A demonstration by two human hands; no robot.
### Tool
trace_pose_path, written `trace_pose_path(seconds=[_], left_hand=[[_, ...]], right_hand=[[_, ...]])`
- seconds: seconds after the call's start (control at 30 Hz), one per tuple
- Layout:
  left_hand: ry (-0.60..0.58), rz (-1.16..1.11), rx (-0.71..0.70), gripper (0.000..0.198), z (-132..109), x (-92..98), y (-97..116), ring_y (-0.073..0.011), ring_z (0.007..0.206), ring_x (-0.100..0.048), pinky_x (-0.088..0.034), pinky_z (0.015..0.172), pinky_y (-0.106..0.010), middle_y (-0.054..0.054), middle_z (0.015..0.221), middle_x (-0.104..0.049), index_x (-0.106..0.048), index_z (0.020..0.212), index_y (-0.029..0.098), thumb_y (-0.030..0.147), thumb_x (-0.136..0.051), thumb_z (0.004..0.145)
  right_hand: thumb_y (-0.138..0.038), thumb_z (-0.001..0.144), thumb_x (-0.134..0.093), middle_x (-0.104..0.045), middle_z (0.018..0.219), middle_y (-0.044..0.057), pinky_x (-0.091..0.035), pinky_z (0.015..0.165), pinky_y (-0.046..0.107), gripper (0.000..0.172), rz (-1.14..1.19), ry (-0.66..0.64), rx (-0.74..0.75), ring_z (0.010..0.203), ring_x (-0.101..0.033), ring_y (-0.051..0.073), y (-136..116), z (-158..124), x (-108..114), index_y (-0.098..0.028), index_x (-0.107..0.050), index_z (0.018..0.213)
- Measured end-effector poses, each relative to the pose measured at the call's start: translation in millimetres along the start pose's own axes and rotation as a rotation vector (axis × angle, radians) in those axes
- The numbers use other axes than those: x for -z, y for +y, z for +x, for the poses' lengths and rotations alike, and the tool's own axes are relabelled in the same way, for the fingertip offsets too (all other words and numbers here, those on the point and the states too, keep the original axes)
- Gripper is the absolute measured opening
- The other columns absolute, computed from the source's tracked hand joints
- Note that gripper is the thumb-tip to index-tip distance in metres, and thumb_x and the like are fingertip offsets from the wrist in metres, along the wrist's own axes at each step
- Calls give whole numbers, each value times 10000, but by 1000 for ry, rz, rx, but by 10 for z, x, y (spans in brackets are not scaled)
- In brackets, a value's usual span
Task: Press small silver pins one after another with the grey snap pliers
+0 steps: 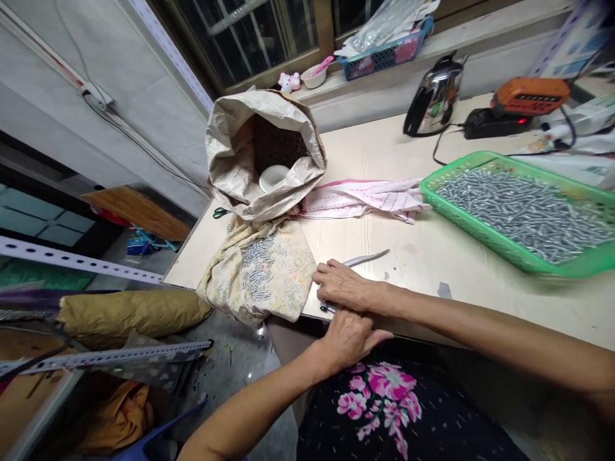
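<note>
Loose metal pins (pixel 258 269) lie on a patterned cloth (pixel 291 299) ctr-left of frame, just left of the hands, the patch running long top-to-bottom, w/ the R hand (pixel 343 286) nearer than the L hand (pixel 350 337). R hand is over the bench (pixel 413 256) edge, fingers bent; L hand sits just below it in frame, thumb out to the right. A small dark-ended piece (pixel 325 308) shows btwn them, but it's mostly hidden, so can't tell if either's pinching it.

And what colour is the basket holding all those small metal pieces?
The basket is green, best seen in the head view.
</note>
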State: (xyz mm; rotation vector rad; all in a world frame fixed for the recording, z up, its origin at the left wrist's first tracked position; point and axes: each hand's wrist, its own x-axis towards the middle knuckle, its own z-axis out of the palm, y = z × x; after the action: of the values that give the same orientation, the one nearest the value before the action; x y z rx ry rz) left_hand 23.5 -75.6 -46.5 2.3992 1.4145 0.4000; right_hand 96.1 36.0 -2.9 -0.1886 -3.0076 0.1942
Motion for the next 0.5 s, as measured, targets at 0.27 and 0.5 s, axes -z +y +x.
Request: trace_pose_path(seconds=[0.27,0.5], left_hand=[[224,122,-124,243,-363,448,-186,-205,943,-603,-503,851,-354,-102,995,-668,-634,1046,169,228,-410,975],[210,526,515,200,-630,1104,-1318,-248,890,-521,-453,795,-383,-93,880,-625,-657,892,191,232,-467,937]], right_hand=[[-177,940,-467,-633,883,70,-384,770,338,151,175,187,-149,860,-507,197,89,46,71,-155,-616,922],[-384,962,-424,-618,966,130,-431,837,456,281,-190,632,-699,970,-541,289,687,-1273,949,-194,-629,989]])
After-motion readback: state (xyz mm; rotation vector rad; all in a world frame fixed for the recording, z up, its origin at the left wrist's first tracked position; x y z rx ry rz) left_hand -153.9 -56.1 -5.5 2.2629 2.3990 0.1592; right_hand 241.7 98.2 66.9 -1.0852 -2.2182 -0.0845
